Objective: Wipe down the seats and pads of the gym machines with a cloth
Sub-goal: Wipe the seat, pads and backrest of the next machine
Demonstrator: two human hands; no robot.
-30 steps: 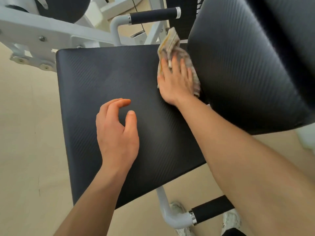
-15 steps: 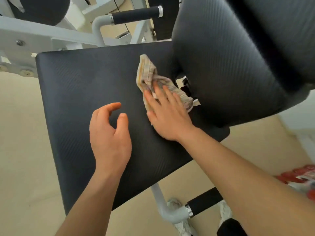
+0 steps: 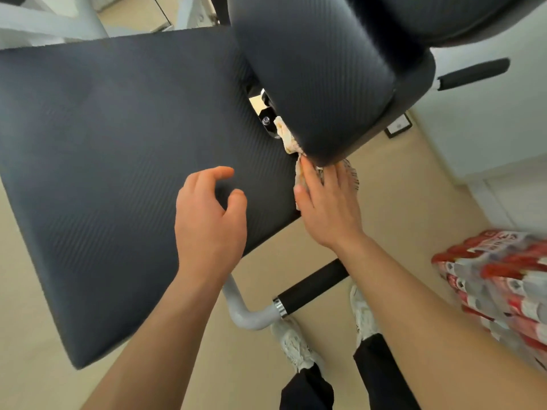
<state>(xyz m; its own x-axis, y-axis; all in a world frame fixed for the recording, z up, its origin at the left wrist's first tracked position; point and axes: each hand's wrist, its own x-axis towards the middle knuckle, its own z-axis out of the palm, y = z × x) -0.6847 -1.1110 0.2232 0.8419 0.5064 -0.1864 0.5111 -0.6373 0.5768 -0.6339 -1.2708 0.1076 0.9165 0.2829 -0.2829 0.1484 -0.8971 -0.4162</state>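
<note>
A person looks down at a black padded seat (image 3: 118, 161) of a gym machine. The right hand (image 3: 328, 208) lies flat with fingers together, pressing a pale crumpled cloth (image 3: 291, 142) at the seat's right edge, where the seat meets the lower corner of the black back pad (image 3: 319, 72). Part of the cloth is tucked into the gap between seat and back pad. The left hand (image 3: 208, 229) hovers over the seat near its right edge, loosely curled, fingers apart, holding nothing. Below the seat's near edge sits a grey handle bar with a black grip (image 3: 310, 287). White shoes (image 3: 296, 344) stand on the beige floor (image 3: 29, 350). A red and white wrapped pack (image 3: 497, 288) lies at the right.
</note>
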